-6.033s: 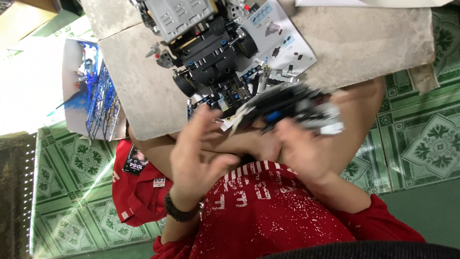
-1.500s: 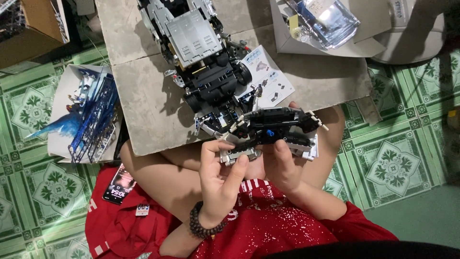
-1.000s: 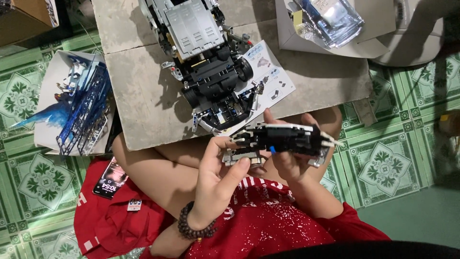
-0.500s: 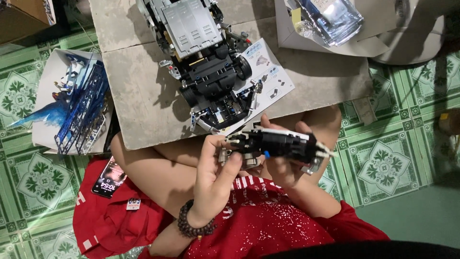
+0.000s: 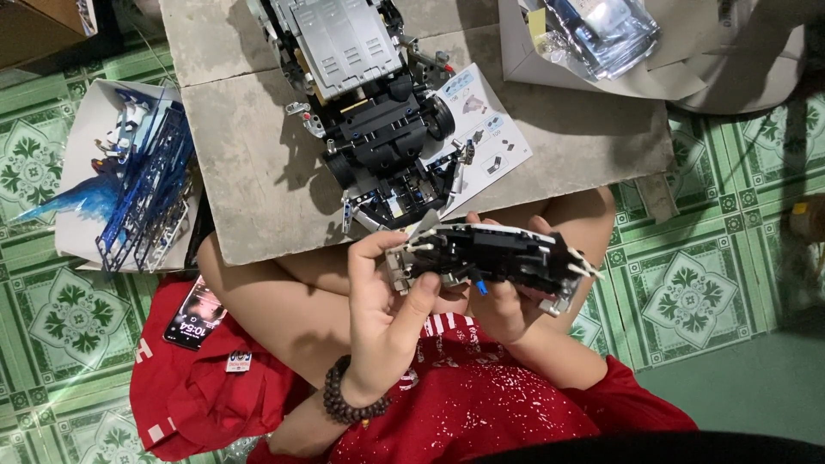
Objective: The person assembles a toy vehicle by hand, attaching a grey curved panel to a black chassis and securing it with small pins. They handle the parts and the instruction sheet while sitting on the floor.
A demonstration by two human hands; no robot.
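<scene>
Sitting cross-legged on a green patterned tile floor (image 5: 687,301), a person in a red shirt holds a black brick-built car section (image 5: 490,258) with both hands above the lap, just in front of the near edge of a low grey slab table (image 5: 249,180). Left hand (image 5: 387,309): fingers curled around the section's left end, thumb pressed against its near side; a dark beaded bracelet (image 5: 348,404) circles the wrist. Right hand (image 5: 507,305): cupped beneath the section's middle and right part, fingertips wrapped up over its far edge, so the grip is closed on the piece. White and grey parts project from both ends of the section, and a small blue pin shows on its underside. On the table, just beyond the hands, stands a larger partly built model car (image 5: 369,103) with a grey panel and black chassis, resting partly on an open instruction booklet (image 5: 490,137). A clear bag of parts (image 5: 601,30) lies at the table's far right. Left of the table, blue plastic pieces (image 5: 137,189) lie on white paper. A phone (image 5: 196,314) rests on red cloth (image 5: 198,395) beside the person's knee.
</scene>
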